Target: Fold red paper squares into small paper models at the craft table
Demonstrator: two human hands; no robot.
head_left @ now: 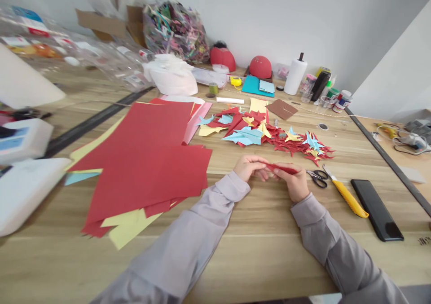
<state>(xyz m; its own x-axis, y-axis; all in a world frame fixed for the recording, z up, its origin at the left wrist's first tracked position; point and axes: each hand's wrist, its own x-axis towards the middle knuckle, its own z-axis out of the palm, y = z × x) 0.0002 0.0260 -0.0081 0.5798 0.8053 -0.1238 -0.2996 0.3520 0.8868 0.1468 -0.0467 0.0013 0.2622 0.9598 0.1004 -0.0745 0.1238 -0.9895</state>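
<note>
A small folded piece of red paper (pixel 284 168) is held between both hands, just above the wooden table (pixel 256 236). My left hand (pixel 251 168) pinches its left tip between thumb and fingers. Around its right part, my right hand (pixel 294 182) is closed, with the thumb along the fold. Just beyond the hands lies a heap of folded red, blue and yellow paper pieces; a blue paper plane (pixel 244 135) rests on it. Black-handled scissors (pixel 318 177) lie right beside my right hand, their blades partly hidden behind it.
Large red paper sheets (pixel 151 151) spread over the left, with yellow ones beneath. A yellow utility knife (pixel 350 198) and a black phone (pixel 377 209) lie at the right. Farther back stand a white bottle (pixel 295 75), small jars and a bag of coloured scraps (pixel 177 30).
</note>
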